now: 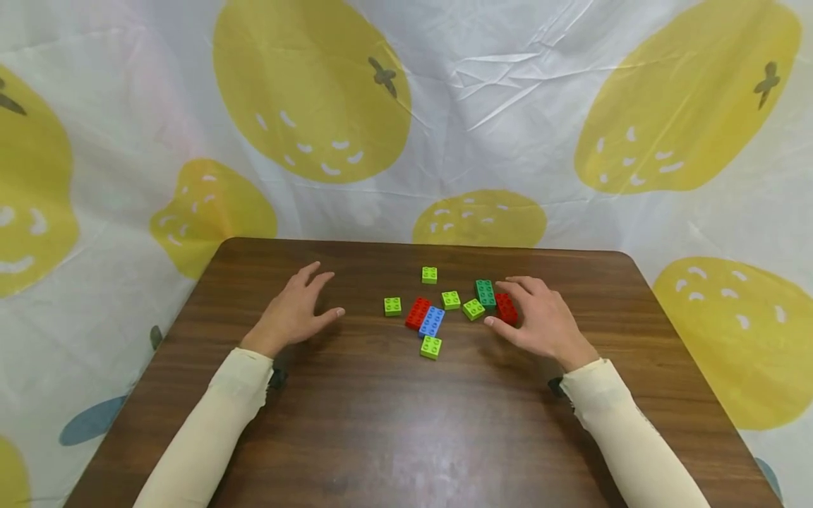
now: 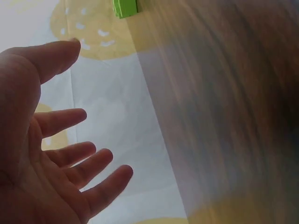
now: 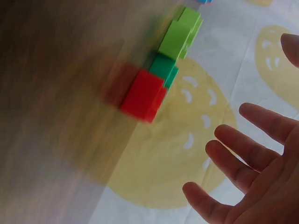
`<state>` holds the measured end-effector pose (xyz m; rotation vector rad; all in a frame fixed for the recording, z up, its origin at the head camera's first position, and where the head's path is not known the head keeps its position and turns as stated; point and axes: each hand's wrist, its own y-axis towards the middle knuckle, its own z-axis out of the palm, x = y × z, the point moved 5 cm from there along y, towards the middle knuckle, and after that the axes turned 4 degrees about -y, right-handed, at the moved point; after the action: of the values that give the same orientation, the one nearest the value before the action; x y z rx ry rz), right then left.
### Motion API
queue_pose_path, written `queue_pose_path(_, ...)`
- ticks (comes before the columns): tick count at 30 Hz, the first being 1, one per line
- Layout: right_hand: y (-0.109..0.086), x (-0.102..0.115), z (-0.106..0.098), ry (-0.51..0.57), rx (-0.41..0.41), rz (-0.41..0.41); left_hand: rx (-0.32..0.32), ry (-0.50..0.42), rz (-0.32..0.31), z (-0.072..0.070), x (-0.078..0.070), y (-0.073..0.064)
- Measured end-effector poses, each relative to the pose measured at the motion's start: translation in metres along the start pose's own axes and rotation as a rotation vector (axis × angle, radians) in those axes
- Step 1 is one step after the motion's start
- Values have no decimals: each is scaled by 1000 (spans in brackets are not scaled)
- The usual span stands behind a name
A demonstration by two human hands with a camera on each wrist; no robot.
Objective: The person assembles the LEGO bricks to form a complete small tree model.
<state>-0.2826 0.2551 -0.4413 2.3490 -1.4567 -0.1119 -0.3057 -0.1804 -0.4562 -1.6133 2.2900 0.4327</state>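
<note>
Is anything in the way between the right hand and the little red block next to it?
Nothing visible is. The right hand is open beside the small red block, its fingers arched around it, with only bare table between in the right wrist view. The dark green block lies just beyond the red one, on its far side.

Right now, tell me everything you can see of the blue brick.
The blue brick is a long, studded block of what looks like glossy plastic, with two rows of round studs on top. It lies flat, studs up, on the brown table, set at a slant in the middle of the scattered bricks. Its long side lies against the red brick, and a green brick sits just at its near end. Neither hand touches it.
</note>
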Motion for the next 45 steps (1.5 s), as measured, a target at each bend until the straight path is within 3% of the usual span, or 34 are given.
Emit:
queue_pose_path(8,-1,17,8,83,-1,-25,-46,-54,55,10,-9,3)
queue_pose_path(16,0,33,16,159,48,-54,-17,-139,41,20,-21,10)
queue_pose_path(26,9,52,26,288,129,-97,3,-265,84,29,-32,24)
queue_pose_path(37,14,74,40,377,191,-131,32,-374,49,48,-40,40)
queue_pose_path(45,18,88,52,394,289,-104,86,-458,-39,58,-44,49)
